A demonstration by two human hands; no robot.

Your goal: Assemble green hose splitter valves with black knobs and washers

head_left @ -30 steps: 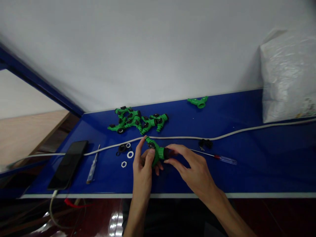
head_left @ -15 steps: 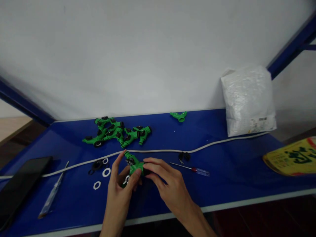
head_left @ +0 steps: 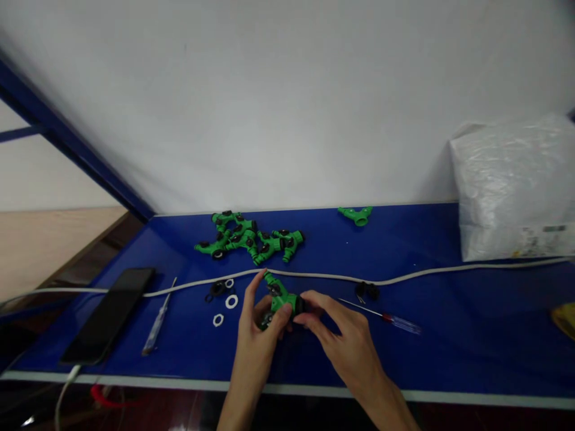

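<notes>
Above the front part of the blue table, my left hand (head_left: 259,326) holds a green Y-shaped hose splitter (head_left: 281,299) with black valve levers. Its fingers wrap round the two branches, partly hiding one of them. My right hand (head_left: 344,328) pinches the black collar (head_left: 300,305) at the splitter's wide end between thumb and fingers. Left of my hands lie white rings (head_left: 231,301) and a black ring (head_left: 218,288). To the right is a screwdriver (head_left: 398,321) with a clear and red handle, close to small black parts (head_left: 367,291).
Several green splitters (head_left: 245,240) are heaped behind my hands; a bare green body (head_left: 358,215) lies near the wall. A white cable (head_left: 323,276) crosses the table (head_left: 431,365). A phone (head_left: 110,317) and another screwdriver (head_left: 157,323) lie left; a white plastic package (head_left: 512,191) stands right.
The view has swung left, so everything sits further right in it. My right fingers have shifted from over the splitter's middle to a pinch on its black collar. My left hand keeps its hold.
</notes>
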